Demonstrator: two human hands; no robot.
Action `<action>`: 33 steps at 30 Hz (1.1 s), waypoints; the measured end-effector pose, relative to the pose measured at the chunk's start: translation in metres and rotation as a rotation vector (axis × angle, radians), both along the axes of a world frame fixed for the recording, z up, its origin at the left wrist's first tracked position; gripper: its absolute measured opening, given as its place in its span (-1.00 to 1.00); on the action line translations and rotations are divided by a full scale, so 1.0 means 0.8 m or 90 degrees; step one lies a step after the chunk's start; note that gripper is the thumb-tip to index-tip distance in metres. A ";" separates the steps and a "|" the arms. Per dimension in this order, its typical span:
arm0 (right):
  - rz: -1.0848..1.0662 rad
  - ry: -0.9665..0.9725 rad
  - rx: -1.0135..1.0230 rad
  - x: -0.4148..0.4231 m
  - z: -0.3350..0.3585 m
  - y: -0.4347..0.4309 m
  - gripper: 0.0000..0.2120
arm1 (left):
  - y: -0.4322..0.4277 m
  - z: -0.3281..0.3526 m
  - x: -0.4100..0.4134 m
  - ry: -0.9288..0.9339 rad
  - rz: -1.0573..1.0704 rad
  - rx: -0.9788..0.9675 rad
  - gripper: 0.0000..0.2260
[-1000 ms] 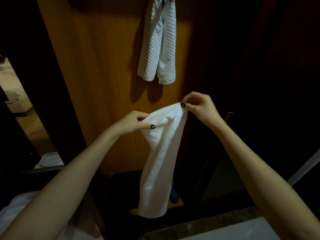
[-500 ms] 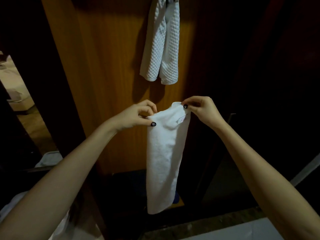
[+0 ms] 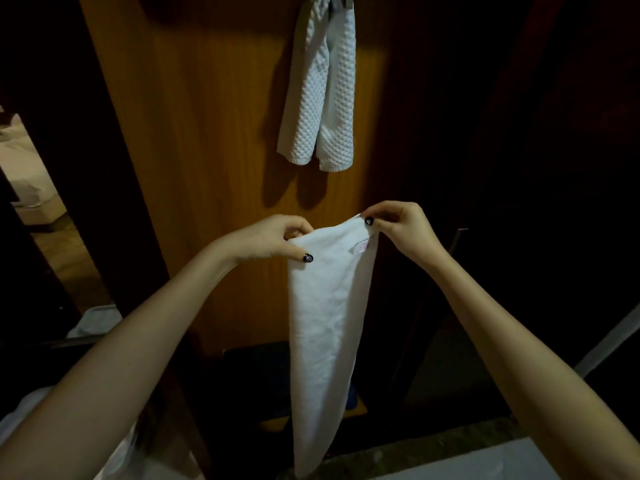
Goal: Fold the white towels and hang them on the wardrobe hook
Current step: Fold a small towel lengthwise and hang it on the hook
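Observation:
A smooth white towel (image 3: 327, 327) hangs long and narrow in front of the orange wooden wardrobe panel (image 3: 207, 133). My left hand (image 3: 273, 239) pinches its top left corner between thumb and fingers. My right hand (image 3: 403, 230) pinches the top right corner, beside a small pink label. Above them a white waffle-textured towel (image 3: 320, 95) hangs doubled over from the top of the panel; the hook itself is hidden at the frame's upper edge.
Dark wardrobe space lies to the right of the panel. White cloth (image 3: 93, 323) lies at the lower left, and a pale surface (image 3: 467, 462) runs along the bottom right. A bed (image 3: 24, 174) shows in the lit opening at far left.
My left hand moved up and right toward my right hand, narrowing the towel's top edge. The hanging towel straightened into a slimmer strip.

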State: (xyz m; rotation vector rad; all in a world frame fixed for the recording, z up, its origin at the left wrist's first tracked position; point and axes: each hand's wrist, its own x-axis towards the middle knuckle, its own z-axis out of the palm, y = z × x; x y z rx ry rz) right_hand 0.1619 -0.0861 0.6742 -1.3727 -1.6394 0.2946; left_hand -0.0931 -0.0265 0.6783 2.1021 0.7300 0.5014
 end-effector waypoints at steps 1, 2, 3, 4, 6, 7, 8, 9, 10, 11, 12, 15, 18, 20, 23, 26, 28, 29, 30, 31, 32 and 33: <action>0.003 -0.002 0.000 -0.001 -0.001 0.000 -0.80 | -0.002 -0.001 0.001 0.008 -0.019 -0.009 -0.83; 0.006 -0.008 -0.001 -0.002 -0.002 0.000 -0.80 | -0.006 -0.001 0.003 0.012 -0.038 -0.015 -0.82; 0.007 -0.018 -0.005 -0.004 -0.004 0.001 -0.79 | -0.009 -0.001 0.005 0.010 -0.052 -0.019 -0.80; 0.008 -0.030 -0.010 -0.005 -0.005 0.001 -0.79 | -0.011 -0.002 0.006 0.000 -0.060 -0.025 -0.77; 0.007 -0.055 -0.018 -0.006 -0.010 0.002 -0.79 | -0.011 -0.006 0.005 -0.036 -0.059 -0.034 -0.77; 0.005 -0.064 -0.021 -0.006 -0.012 0.002 -0.79 | -0.011 -0.008 0.005 -0.056 -0.056 -0.037 -0.78; 0.001 -0.069 -0.024 -0.005 -0.014 0.002 -0.79 | -0.011 -0.010 0.004 -0.068 -0.051 -0.040 -0.78; -0.003 -0.073 -0.028 -0.004 -0.015 0.001 -0.80 | -0.010 -0.011 0.004 -0.065 -0.043 -0.035 -0.79; -0.008 -0.077 -0.032 -0.002 -0.015 0.001 -0.80 | -0.010 -0.012 0.003 -0.054 -0.033 -0.023 -0.79; -0.012 -0.079 -0.035 0.000 -0.015 0.000 -0.81 | -0.010 -0.012 0.003 -0.039 -0.025 -0.002 -0.80; -0.013 -0.080 -0.037 0.002 -0.015 -0.001 -0.82 | -0.010 -0.012 0.002 -0.025 -0.018 0.021 -0.81; -0.009 -0.080 -0.044 0.005 -0.015 -0.002 -0.84 | -0.008 -0.009 -0.002 0.047 0.002 0.101 -0.89; -0.002 -0.078 -0.059 0.003 -0.018 -0.002 -0.85 | 0.000 -0.014 -0.006 0.222 0.029 0.260 -0.82; -0.001 -0.080 -0.067 0.002 -0.019 -0.002 -0.86 | 0.004 -0.020 -0.010 0.287 0.083 0.324 -0.75; -0.004 -0.074 -0.077 0.003 -0.017 -0.001 -0.88 | 0.013 -0.029 -0.022 0.239 0.144 0.326 -0.73; 0.008 -0.079 -0.090 0.002 -0.014 0.000 -0.87 | 0.018 -0.031 -0.032 0.208 0.105 0.300 -0.83; 0.011 -0.076 -0.085 0.001 -0.011 0.000 -0.87 | 0.015 -0.030 -0.034 0.118 0.113 0.223 -0.90; 0.011 -0.070 -0.078 0.001 -0.010 0.000 -0.88 | 0.013 -0.030 -0.035 0.074 0.132 0.192 -0.92; 0.011 -0.066 -0.071 0.001 -0.008 0.000 -0.89 | 0.011 -0.029 -0.036 0.039 0.152 0.173 -0.94; 0.011 -0.065 -0.068 0.000 -0.007 -0.001 -0.89 | 0.009 -0.029 -0.037 0.014 0.172 0.163 -0.94; 0.009 -0.067 -0.064 -0.001 -0.005 -0.001 -0.89 | 0.006 -0.028 -0.037 -0.012 0.188 0.154 -0.95; 0.006 -0.070 -0.058 -0.002 -0.003 -0.001 -0.89 | 0.004 -0.027 -0.037 -0.047 0.203 0.138 -0.95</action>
